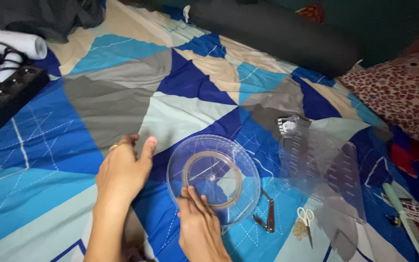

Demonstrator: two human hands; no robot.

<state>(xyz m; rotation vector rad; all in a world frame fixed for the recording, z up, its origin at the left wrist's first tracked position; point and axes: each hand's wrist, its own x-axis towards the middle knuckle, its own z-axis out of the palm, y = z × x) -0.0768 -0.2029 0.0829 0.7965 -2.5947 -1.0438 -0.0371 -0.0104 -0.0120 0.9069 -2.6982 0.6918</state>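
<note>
- Spread across the whole view, a bedsheet (122, 92) in a patchwork of blue, teal, grey and beige triangles serves as my work surface.
- My left hand (121, 172) lies flat on the sheet at about 8 o'clock, fingers loosely together, thumb raised, holding nothing; a ring shows on one finger.
- My right hand (197, 221) comes up from 6 o'clock, its fingertips pinching the near rim of a clear round plastic lid (213, 178).
- That lid sits just right of centre on the sheet, a brownish ring visible inside it, and lies just beside my left thumb without touching it.
- At 5 o'clock of the lid, dark tweezers (269, 216) rest on the sheet, touching or nearly touching the lid's edge; I cannot tell which.
- Small scissors (306, 219) with pale handles lie a little further right, next to a small yellowish clump (298, 230).
- A clear plastic sheet (323, 170) with a printed label at its top corner lies at 3 o'clock, near the lid.
- A pale green comb (406, 218) lies at 4 o'clock by the frame's edge.
- At 10 o'clock, a black power strip (6, 99) and a white roll (18, 43) sit with tangled black cables.
- A dark bolster (272, 31) lies at 1 o'clock, a red-patterned pillow (403, 94) at 2 o'clock.
</note>
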